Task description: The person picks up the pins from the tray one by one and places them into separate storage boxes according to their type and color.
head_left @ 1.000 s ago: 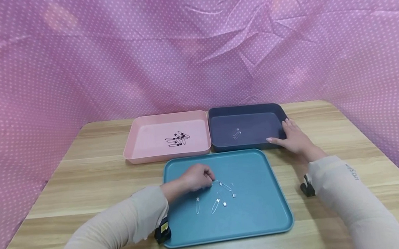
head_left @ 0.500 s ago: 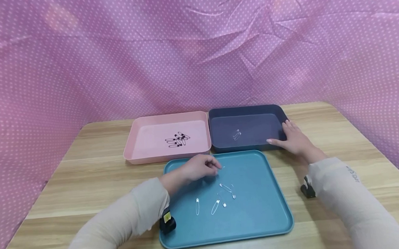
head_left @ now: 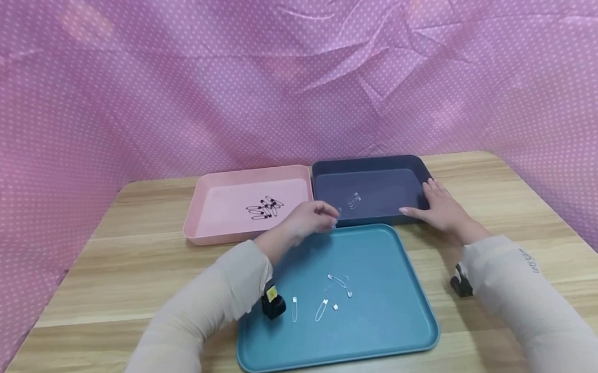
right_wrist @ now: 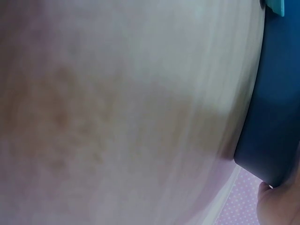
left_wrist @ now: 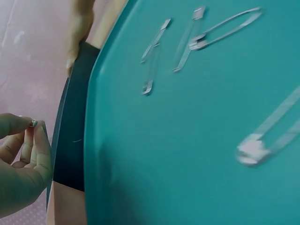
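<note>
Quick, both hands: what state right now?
Left hand: closed, pinching a silver safety pin.
Right hand: open, resting at the dark blue tray's corner.

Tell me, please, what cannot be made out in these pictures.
Held pin: left wrist view; mostly hidden by the left hand, with only a bit of metal showing.
Right hand: right wrist view; largely cut off by the right and bottom edges.
Black pins: head view; too small and overlapping to count surely.
Lettering on the right sleeve: head view; too small to read fully.
</note>
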Tool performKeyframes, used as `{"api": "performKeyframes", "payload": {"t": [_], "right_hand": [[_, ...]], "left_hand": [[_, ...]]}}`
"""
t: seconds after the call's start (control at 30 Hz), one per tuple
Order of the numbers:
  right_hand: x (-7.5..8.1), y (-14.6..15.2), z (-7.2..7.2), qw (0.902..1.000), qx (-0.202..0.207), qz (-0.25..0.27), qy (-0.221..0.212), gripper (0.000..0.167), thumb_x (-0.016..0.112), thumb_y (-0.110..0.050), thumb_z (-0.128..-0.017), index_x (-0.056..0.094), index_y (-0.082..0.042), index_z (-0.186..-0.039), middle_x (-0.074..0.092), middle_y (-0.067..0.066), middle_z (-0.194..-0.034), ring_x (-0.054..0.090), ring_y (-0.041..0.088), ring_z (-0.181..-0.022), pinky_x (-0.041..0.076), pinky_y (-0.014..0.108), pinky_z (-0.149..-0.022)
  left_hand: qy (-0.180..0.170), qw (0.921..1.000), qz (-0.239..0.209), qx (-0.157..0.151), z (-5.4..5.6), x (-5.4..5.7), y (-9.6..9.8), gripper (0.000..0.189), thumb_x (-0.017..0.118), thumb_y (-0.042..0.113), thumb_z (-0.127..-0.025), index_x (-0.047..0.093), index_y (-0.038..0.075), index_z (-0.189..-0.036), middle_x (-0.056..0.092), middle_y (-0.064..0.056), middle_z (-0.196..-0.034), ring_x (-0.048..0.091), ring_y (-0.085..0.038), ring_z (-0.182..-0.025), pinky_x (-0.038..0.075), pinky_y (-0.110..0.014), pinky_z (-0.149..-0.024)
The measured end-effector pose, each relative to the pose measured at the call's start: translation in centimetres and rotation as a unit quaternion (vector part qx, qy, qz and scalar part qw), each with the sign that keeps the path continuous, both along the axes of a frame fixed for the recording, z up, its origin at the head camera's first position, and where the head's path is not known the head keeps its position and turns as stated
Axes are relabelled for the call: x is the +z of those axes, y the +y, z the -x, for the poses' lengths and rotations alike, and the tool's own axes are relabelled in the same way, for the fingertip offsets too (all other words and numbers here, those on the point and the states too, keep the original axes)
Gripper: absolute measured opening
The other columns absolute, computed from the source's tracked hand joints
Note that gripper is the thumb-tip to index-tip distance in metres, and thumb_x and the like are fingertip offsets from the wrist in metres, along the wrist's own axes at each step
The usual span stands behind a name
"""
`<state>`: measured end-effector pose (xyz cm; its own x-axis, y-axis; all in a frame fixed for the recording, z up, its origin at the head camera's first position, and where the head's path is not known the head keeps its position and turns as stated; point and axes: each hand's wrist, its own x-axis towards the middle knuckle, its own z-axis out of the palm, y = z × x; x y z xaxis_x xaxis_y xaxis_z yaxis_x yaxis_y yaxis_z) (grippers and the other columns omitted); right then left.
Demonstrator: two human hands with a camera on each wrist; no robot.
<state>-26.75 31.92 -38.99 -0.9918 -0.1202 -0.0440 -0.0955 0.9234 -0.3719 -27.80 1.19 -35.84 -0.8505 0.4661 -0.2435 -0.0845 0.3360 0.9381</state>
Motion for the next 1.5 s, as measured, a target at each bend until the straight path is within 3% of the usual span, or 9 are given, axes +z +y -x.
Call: {"api": "performKeyframes", "payload": {"t": [0.2,0.4,0.53,0.67,0.83,1.13,1.4,1.5], "right_hand": [[-0.1,0.0,0.0,1.0,0.001,0.0,0.0,0.101,0.043,-0.062,-0.077,0.005,0.015,-0.131,-0.002,0.032,-0.136,-0.005,0.04,-0.125,0.002,0.051,-0.099],[-0.4,0.1,0.0,1.0,-0.003,0.002,0.003,0.101,0.043,-0.062,-0.077,0.004,0.014,-0.131,-0.003,0.031,-0.137,-0.006,0.039,-0.125,0.002,0.052,-0.099],[-0.4,0.2,0.0,1.0,-0.002,0.003,0.007,0.101,0.043,-0.062,-0.077,0.004,0.014,-0.131,-0.003,0.031,-0.137,-0.007,0.039,-0.125,0.002,0.052,-0.099],[-0.4,0.2,0.0,1.0,-0.004,0.002,0.003,0.102,0.044,-0.062,-0.077,0.005,0.014,-0.131,-0.002,0.031,-0.137,-0.006,0.039,-0.125,0.002,0.053,-0.099],[-0.5,0.2,0.0,1.0,-0.007,0.001,-0.001,0.102,0.043,-0.063,-0.076,0.005,0.013,-0.132,-0.002,0.03,-0.137,-0.007,0.039,-0.125,0.003,0.053,-0.098],[-0.5,0.2,0.1,1.0,-0.007,0.002,0.004,0.101,0.043,-0.063,-0.077,0.005,0.013,-0.132,-0.002,0.03,-0.137,-0.008,0.039,-0.125,0.002,0.053,-0.098],[-0.4,0.1,0.0,0.9999,-0.012,0.001,0.001,0.102,0.043,-0.064,-0.076,0.005,0.013,-0.132,-0.003,0.03,-0.137,-0.006,0.039,-0.125,0.003,0.052,-0.099],[-0.3,0.0,0.0,0.9999,-0.012,0.001,-0.002,0.102,0.043,-0.064,-0.076,0.005,0.014,-0.132,-0.003,0.03,-0.137,-0.006,0.04,-0.125,0.002,0.052,-0.099]], "left_hand": [[-0.026,0.9989,-0.011,0.038,2.0,0.2,1.3,0.02,0.054,0.003,-0.083,0.057,0.001,-0.102,0.056,-0.013,-0.104,0.058,-0.018,-0.085,0.048,-0.025,-0.073],[-0.027,0.9975,0.022,0.062,3.7,-0.1,2.9,0.021,0.058,0.013,-0.082,0.06,0.012,-0.102,0.06,-0.003,-0.098,0.057,-0.017,-0.089,0.042,-0.034,-0.08],[0.008,0.9974,0.032,0.064,5.1,-0.9,4.3,0.018,0.06,0.012,-0.08,0.063,0.01,-0.097,0.061,0.0,-0.087,0.058,-0.014,-0.082,0.043,-0.033,-0.079],[0.038,0.9969,0.03,0.061,6.0,-1.8,5.5,0.012,0.062,0.007,-0.078,0.064,0.006,-0.089,0.062,-0.002,-0.08,0.059,-0.012,-0.072,0.048,-0.024,-0.067],[0.058,0.9953,0.046,0.063,6.3,-2.5,6.6,0.007,0.063,0.004,-0.076,0.066,0.005,-0.083,0.061,-0.003,-0.074,0.058,-0.012,-0.066,0.048,-0.023,-0.061],[0.113,0.9875,0.104,0.032,6.9,-3.1,8.4,0.008,0.065,0.002,-0.074,0.067,0.003,-0.081,0.06,-0.002,-0.066,0.052,-0.008,-0.058,0.042,-0.017,-0.051],[0.168,0.9675,0.189,-0.007,6.8,-3.2,9.9,0.004,0.065,0.005,-0.073,0.068,0.006,-0.076,0.06,0.002,-0.066,0.05,-0.009,-0.061,0.039,-0.014,-0.052],[0.172,0.9657,0.195,-0.008,6.8,-3.3,10.1,0.006,0.065,0.005,-0.073,0.068,0.006,-0.077,0.062,0.001,-0.068,0.05,-0.009,-0.061,0.039,-0.013,-0.052]]}}
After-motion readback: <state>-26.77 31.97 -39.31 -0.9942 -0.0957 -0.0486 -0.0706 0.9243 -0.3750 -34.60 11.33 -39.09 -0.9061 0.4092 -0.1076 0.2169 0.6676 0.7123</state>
